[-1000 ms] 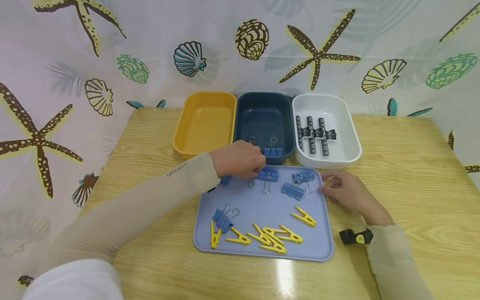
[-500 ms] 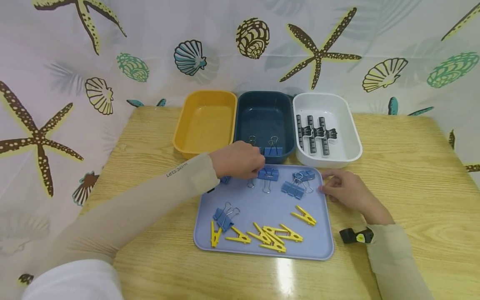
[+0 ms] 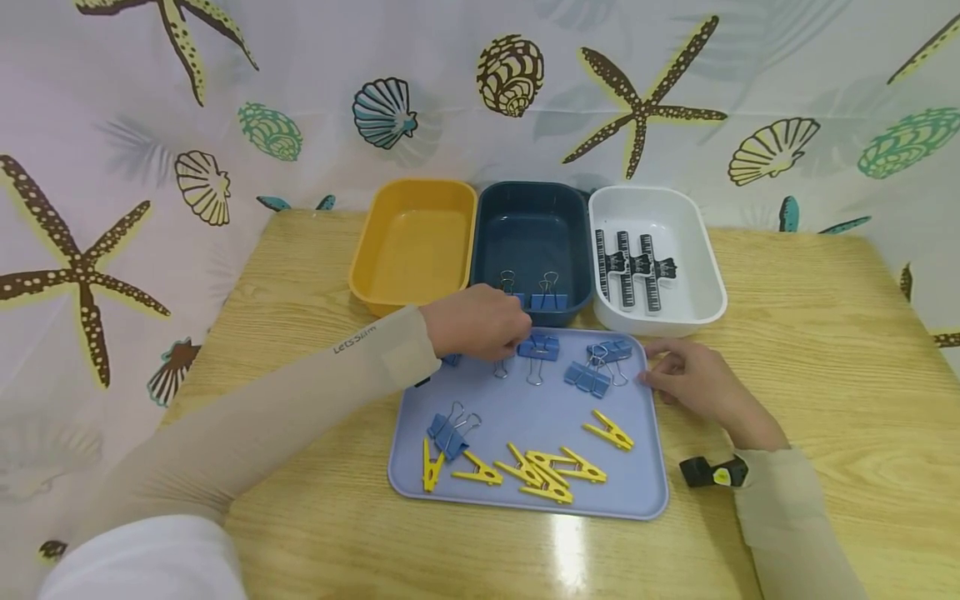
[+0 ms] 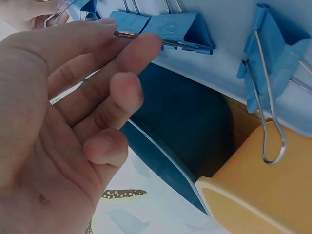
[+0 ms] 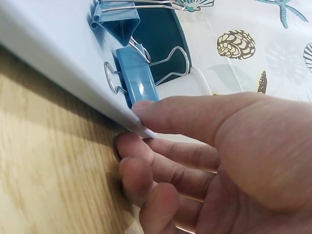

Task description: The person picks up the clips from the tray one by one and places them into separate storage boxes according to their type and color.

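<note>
My left hand reaches over the far edge of the blue-grey tray. In the left wrist view, its thumb and index finger pinch the wire handle of a blue binder clip lying on the tray. A second blue binder clip sits right beside it. My right hand grips the tray's right edge near its far corner, thumb on top and fingers underneath. Close to that thumb lies another blue binder clip. More blue binder clips and several yellow clothespins are spread over the tray.
Behind the tray stand a yellow bin, a dark blue bin with blue binder clips at its near end, and a white bin holding several black piano-key clips. A patterned cloth hangs behind the wooden table.
The view has shifted slightly. Both hands keep nearly the same places, the left at the tray's far edge and the right on its right edge.
</note>
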Tool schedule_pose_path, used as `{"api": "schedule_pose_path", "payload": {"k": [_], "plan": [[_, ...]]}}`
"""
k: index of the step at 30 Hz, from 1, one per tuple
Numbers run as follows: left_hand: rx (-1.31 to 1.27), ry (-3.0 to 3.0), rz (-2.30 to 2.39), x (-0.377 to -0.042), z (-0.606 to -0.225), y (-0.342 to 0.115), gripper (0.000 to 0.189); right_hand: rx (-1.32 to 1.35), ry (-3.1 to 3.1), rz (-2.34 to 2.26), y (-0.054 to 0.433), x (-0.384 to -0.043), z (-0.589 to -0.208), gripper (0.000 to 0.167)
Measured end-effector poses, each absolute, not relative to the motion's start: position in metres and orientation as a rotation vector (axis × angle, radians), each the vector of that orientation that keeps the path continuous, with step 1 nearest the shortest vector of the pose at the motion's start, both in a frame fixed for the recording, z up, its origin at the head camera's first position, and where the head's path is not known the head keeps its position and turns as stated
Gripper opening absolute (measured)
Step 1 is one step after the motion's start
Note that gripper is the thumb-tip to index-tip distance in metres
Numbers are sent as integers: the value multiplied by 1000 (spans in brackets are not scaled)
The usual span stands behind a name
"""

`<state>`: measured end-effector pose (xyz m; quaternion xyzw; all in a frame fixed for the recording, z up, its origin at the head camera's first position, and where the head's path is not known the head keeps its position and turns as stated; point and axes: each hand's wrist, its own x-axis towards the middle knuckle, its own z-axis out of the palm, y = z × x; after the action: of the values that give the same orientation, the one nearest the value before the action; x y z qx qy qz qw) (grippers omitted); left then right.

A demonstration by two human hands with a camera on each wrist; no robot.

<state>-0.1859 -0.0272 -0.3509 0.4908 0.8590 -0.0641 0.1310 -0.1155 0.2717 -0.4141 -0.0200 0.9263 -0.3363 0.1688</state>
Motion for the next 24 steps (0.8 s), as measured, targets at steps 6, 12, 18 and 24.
{"api": "schedule_pose_path", "payload": {"k": [6,12,18,24], "plan": [[1397,2507,-190,-185,-347,-27,19,-60,2636,-960,271,-114,-413,45],[1367,2462,-155,-184,-338,-28,17,-60,2640,-958,273,-115,-414,44],[1343,2376,-146,-182,-337,-29,22,-64,2637,-960,274,-115,-415,44],[1328,2360,-145,-182,-338,-28,29,-61,2637,-960,274,-115,-414,44]]}}
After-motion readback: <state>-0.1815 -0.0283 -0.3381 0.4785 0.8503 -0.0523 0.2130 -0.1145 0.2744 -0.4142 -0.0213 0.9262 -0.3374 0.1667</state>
